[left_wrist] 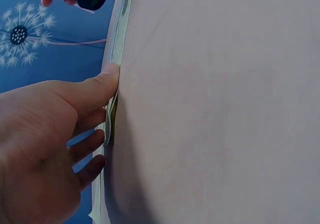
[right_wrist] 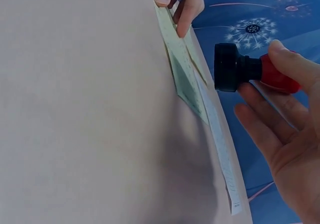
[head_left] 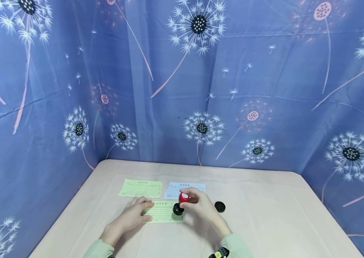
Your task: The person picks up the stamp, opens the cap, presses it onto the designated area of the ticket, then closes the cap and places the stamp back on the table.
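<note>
My right hand [head_left: 201,206] grips the red knob of a stamp [head_left: 178,208], whose round black base points down. In the right wrist view the stamp [right_wrist: 237,69] is held up off the paper, above its right end. Below lies a green printed form [head_left: 162,212]. At the form's left end my left hand [head_left: 133,213] presses it with thumb and fingertips; in the left wrist view the thumb [left_wrist: 107,77] rests on the sheet's near edge and the fingers are straight. The stamp's underside is hidden in the head view.
A second green form [head_left: 140,188] lies behind the left hand, and a blue form [head_left: 172,190] behind the stamp, partly covered by the right hand. A round black cap [head_left: 220,206] sits right of the right hand. Patterned blue curtains [head_left: 169,89] enclose the pale table [head_left: 272,215].
</note>
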Motion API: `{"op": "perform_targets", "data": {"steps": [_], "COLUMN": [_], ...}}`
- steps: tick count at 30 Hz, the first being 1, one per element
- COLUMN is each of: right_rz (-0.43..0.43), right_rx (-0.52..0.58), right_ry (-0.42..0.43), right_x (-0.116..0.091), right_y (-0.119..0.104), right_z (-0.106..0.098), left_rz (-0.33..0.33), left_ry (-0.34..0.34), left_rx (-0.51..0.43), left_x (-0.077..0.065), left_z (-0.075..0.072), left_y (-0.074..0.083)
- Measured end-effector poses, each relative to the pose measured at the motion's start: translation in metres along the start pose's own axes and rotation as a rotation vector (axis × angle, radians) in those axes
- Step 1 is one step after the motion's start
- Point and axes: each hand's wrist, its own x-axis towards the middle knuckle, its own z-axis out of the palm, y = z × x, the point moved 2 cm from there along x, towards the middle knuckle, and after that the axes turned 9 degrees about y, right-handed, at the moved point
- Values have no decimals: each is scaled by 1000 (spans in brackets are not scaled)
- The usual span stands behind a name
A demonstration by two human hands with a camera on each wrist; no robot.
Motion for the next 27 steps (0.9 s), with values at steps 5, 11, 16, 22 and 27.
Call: {"op": "perform_targets", "data": {"steps": [5,11,16,22,27], "right_rz": [2,-6,-32,-56,-73], "right_rx": [-5,-19,-27,-30,-16], "right_ry": [-6,-7,-27,-48,-84], "right_x": [-2,1,3,5,5], "right_y": [1,3,4,8,12], "right_z": [1,3,5,10,15], "left_rz": [14,6,17,31,15], "left_ry": [-10,-4,6,28,23], "left_rx": [42,75,87,68,54], "left_x": [0,2,2,-1,-3], "left_z": [-2,-1,1,2,3], "left_y": [5,5,5,4,3]}}
